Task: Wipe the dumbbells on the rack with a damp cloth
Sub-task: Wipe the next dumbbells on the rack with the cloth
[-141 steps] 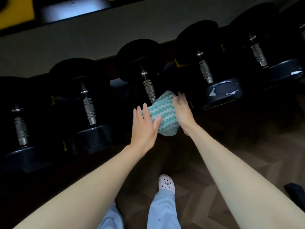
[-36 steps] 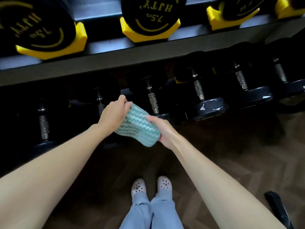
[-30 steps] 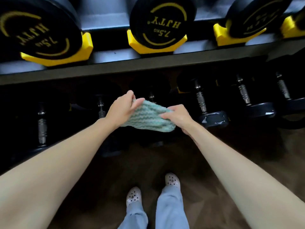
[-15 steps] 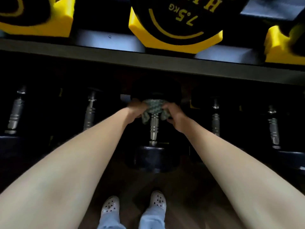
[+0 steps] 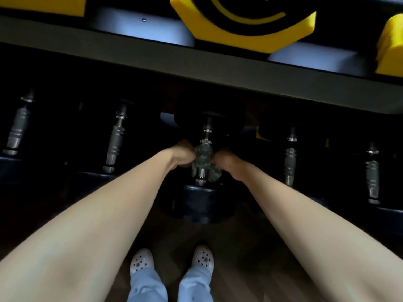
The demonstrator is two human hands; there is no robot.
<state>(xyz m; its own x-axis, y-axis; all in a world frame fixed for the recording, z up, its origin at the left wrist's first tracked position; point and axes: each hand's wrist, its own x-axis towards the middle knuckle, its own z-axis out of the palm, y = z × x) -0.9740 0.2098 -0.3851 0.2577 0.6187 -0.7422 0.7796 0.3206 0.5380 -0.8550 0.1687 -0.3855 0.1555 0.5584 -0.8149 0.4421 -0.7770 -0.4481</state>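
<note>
A teal knitted cloth [image 5: 204, 159] is wrapped over the metal handle of the middle dumbbell [image 5: 197, 200] on the dark lower shelf. My left hand [image 5: 181, 154] grips the cloth's left side and my right hand [image 5: 225, 160] grips its right side, both low under the upper shelf. The handle's chrome ends show above and below the cloth. The dumbbell's black near head sits just below my hands.
Other dumbbell handles [image 5: 115, 138] [image 5: 290, 158] stand left and right on the same shelf. The upper shelf edge [image 5: 196, 59] overhangs close above, carrying black dumbbells in yellow cradles [image 5: 246, 29]. Wooden floor and my white clogs [image 5: 204, 256] lie below.
Both hands carried the cloth from in front of the rack in under the upper shelf, draped it over the middle dumbbell's handle, then slid it down towards the near head. My view moved closer.
</note>
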